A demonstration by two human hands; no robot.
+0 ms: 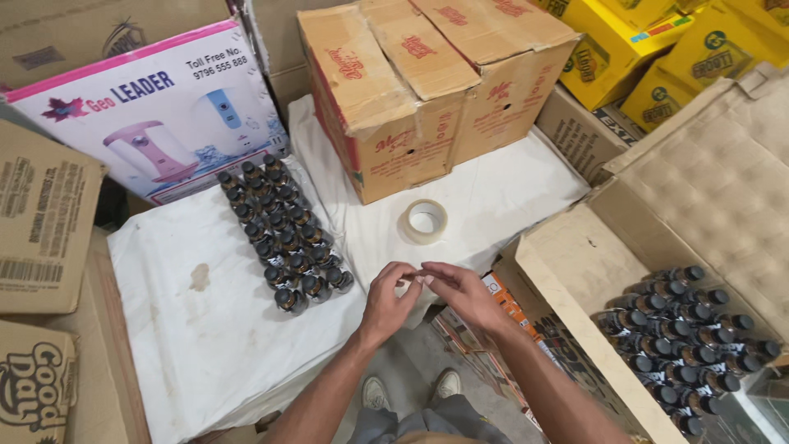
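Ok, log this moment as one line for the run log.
left hand: fingertips meet right's, item unclear | right hand: same | tape roll: flat on white cloth | bottles: grouped left | open carton: bottles inside

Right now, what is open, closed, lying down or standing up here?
Left hand: fingertips pinched together with the right's.
Right hand: pinching too.
Tape roll: lying flat.
Small bottles: upright, capped.
Brown carton: flaps closed.
Open carton: bottles inside.
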